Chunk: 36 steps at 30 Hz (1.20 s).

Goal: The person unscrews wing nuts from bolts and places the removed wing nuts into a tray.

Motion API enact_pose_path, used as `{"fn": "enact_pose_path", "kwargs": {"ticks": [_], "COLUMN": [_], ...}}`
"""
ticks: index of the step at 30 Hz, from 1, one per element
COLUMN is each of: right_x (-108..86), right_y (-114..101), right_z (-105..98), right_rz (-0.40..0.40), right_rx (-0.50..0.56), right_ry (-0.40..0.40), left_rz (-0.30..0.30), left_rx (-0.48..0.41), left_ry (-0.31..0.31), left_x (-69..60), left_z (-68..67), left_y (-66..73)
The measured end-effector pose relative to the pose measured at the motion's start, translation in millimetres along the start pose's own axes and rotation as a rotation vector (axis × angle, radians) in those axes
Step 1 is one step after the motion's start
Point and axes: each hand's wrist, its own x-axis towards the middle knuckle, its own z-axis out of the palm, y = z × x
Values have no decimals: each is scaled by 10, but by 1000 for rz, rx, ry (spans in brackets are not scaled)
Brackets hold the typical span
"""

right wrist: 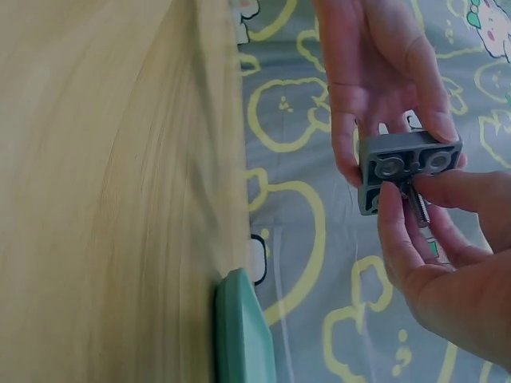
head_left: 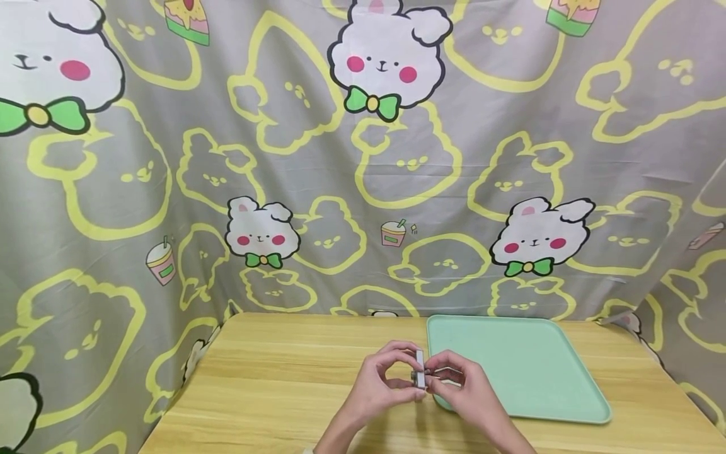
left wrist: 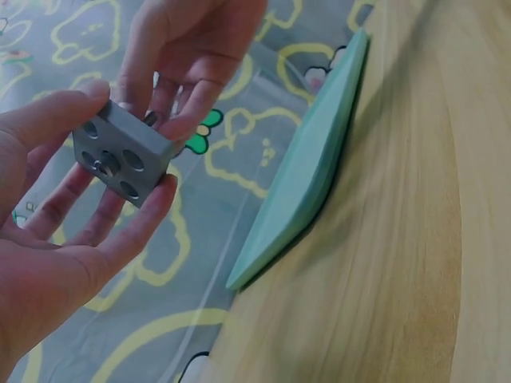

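Left hand (head_left: 379, 377) gripping a gray block (left wrist: 120, 148) by its edges, right hand (head_left: 464, 381) pinching the metal bolt (right wrist: 419, 209) that runs through its middle, block held up over the wooden table (head_left: 283, 366), near the left side of a mint-green tray (head_left: 518, 369)

A pale green, round-cornered rectangular tray (head_left: 527, 359) lies along the right half of the back edge of the light wood-grain counter (head_left: 272, 372). Behind hangs grey cloth (head_left: 346, 170) printed with white rabbits (head_left: 387, 53) and yellow outlines (head_left: 360, 169); a mostly hidden white print (head_left: 384, 314) at that edge may be another rabbit.
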Motion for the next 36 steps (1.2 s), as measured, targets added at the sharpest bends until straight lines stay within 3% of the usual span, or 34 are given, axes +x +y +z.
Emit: {"fn": "enact_pose_path", "kwargs": {"ticks": [10, 17, 20, 23, 27, 30, 33, 36], "right_x": [-17, 46, 68, 78, 74, 47, 14, -11], "right_y": [55, 86, 76, 57, 52, 54, 30, -28], "right_z": [103, 107, 119, 123, 128, 129, 108, 70], "right_rz": [-505, -884, -1014, -1092, -1102, -1012, -795, -474], "right_rx": [-249, -466, -546, -595, -612, -559, -385, -147], "right_ry": [82, 122, 126, 140, 159, 144, 99, 102], "left_rz": [7, -20, -31, -32, -32, -24, -14, -2], "left_rx": [-47, -69, -77, -89, -99, -108, -114, -99], "left_ry": [4, 3, 6, 9, 10, 9, 18, 24], "left_x": [-15, -4, -5, -6, -8, -8, -4, 0], "left_z": [-40, -83, -101, -111, -117, -117, -125, -128], "left_y": [45, 69, 73, 72, 66, 62, 67, 87]}}
